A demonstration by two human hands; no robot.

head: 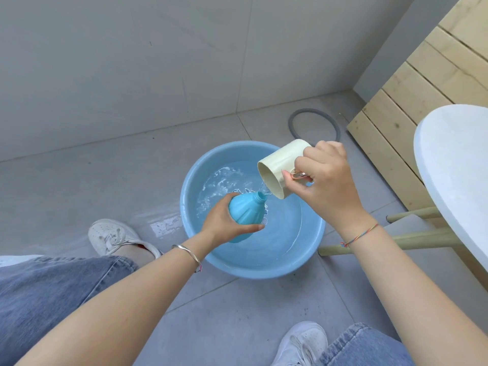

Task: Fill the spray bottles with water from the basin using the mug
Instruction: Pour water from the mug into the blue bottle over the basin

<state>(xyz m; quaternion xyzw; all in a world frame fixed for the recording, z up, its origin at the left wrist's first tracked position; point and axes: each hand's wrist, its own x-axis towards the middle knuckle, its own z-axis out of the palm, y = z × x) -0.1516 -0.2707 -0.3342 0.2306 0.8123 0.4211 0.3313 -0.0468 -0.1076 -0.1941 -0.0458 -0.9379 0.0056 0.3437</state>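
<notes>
Light-blue round basin (188, 207) on the floor, holding rippled water (285, 223). Above it the left hand (221, 225) grips a capless turquoise spray bottle (244, 215), tilted. The right hand (327, 178) tips a cream mug (277, 165), its stream meeting the bottle's open neck.

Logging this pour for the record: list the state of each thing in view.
mug: tipped, water streaming from its rim
spray bottle: uncapped, tilted, neck under the stream
basin: on the floor, holding rippled water
left hand: grips the spray bottle
right hand: holds the mug by its handle
</notes>
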